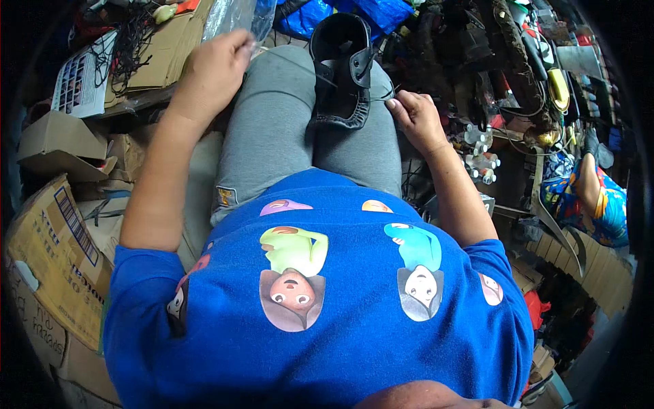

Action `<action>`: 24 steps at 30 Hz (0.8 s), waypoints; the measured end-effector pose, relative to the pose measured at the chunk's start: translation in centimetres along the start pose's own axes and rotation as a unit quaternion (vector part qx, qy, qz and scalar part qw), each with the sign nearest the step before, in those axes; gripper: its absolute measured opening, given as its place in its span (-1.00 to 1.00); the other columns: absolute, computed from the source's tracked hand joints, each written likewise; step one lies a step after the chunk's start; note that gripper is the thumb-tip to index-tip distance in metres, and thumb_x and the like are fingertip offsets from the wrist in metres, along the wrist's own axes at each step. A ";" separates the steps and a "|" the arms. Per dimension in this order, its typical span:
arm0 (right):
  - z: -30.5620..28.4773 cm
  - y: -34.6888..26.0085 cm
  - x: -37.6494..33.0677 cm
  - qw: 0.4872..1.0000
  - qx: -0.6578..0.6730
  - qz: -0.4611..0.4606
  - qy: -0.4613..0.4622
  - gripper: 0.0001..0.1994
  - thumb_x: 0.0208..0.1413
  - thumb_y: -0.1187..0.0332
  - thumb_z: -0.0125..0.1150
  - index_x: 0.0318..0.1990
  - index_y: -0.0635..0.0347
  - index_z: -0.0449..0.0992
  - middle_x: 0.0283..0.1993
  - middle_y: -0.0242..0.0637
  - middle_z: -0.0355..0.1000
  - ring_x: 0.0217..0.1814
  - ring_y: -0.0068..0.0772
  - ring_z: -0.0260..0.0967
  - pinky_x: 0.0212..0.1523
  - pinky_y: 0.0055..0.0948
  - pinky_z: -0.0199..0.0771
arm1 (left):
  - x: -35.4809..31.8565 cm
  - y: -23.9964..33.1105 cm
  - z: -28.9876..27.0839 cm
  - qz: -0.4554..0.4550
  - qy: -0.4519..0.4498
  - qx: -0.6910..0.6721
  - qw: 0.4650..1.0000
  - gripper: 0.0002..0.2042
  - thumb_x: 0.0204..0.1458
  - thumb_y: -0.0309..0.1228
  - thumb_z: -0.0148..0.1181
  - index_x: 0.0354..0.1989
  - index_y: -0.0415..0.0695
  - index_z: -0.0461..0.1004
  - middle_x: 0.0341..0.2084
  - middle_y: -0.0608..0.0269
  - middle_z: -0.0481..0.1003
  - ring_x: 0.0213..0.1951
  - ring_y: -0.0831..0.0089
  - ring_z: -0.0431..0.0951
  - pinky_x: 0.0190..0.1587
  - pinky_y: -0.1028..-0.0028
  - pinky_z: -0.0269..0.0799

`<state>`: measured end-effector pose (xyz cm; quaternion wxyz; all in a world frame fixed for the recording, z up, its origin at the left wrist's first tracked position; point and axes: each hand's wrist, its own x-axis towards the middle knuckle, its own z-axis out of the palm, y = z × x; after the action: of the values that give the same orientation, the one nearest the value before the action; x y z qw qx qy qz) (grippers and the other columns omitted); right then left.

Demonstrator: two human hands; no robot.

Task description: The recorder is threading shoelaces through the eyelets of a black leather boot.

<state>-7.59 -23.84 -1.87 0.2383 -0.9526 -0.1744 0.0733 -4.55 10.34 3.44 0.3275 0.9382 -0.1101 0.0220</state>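
A black leather shoe upper [344, 75] rests on my grey-trousered thighs, open in the middle, with a puckered, stitched-looking edge at its near end. To its right, my right hand [417, 117] pinches a thin dark thread [383, 97] between thumb and forefinger, close to the upper's side. My left hand [212, 73] is raised beyond my left thigh, apart from the upper. Its fingers are curled closed, and whatever they hold is too small or hidden to make out.
Cardboard boxes [58, 259] crowd my left side. Tangled black cords [133, 58] lie on flat cardboard at the far left. Blue plastic sheeting [306, 19] is ahead. Small clear bottles [481, 160] and mixed tools fill the right. Another person's colourful clothing [606, 211] shows at far right.
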 end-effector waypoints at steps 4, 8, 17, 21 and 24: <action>0.5 -0.3 0.3 1.000 -0.012 -0.012 0.005 -0.65 0.13 0.11 0.04 -0.53 0.22 0.37 -0.56 -0.18 0.33 -0.40 -0.07 0.31 -0.20 -0.24 0.21 | 0.9 3.8 3.2 -0.035 -0.006 -0.528 0.849 -0.75 0.18 -0.32 -0.07 -0.30 -0.23 0.49 -0.36 0.01 0.56 -0.24 0.28 0.55 -0.12 0.33 0.34; 0.4 0.3 -0.4 0.996 -0.055 -0.069 0.025 -0.65 0.14 0.14 0.03 -0.57 0.20 0.34 -0.60 -0.17 0.32 -0.45 -0.06 0.30 -0.25 -0.24 0.22 | 1.4 1.4 4.4 -0.129 -0.112 -0.816 0.552 -0.68 0.21 -0.27 -0.14 -0.58 -0.10 0.32 -0.63 0.28 0.35 -0.51 0.44 0.32 -0.17 0.43 0.25; 1.0 2.3 -4.3 0.894 0.383 0.227 -0.052 -0.69 0.17 0.10 0.03 -0.32 0.15 0.52 -0.55 -0.41 0.31 -0.45 -0.44 0.27 -0.31 -0.42 0.22 | -0.1 -3.6 -0.6 -0.145 -0.113 -0.514 0.838 -0.79 0.14 -0.33 -0.03 -0.39 -0.18 0.47 -0.43 0.23 0.47 -0.34 0.44 0.44 -0.05 0.41 0.33; -2.0 3.4 -3.9 0.731 0.603 0.302 0.104 -0.58 0.15 -0.01 0.01 -0.09 0.14 0.51 -0.24 -0.40 0.39 -0.19 -0.55 0.31 -0.17 -0.52 0.23 | -0.5 -6.5 -6.1 -0.059 -0.247 -0.223 0.941 -0.62 0.07 -0.36 0.07 0.06 -0.22 0.38 -0.20 0.22 0.51 -0.29 0.60 0.45 -0.21 0.56 0.35; -3.8 1.0 -0.9 0.931 0.296 0.133 0.166 -0.59 0.12 0.01 0.08 -0.12 0.19 0.52 -0.22 -0.37 0.39 -0.21 -0.45 0.35 -0.16 -0.40 0.31 | 1.0 -3.6 -4.7 -0.047 -0.075 -0.325 0.942 -0.43 -0.02 -0.24 0.20 0.17 -0.20 0.27 -0.07 0.27 0.45 -0.34 0.75 0.40 -0.33 0.63 0.35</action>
<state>-7.26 -26.66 1.03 0.5227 -0.8521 0.0259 -0.0066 -2.65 15.79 5.10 0.6058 0.7839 -0.0914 -0.1010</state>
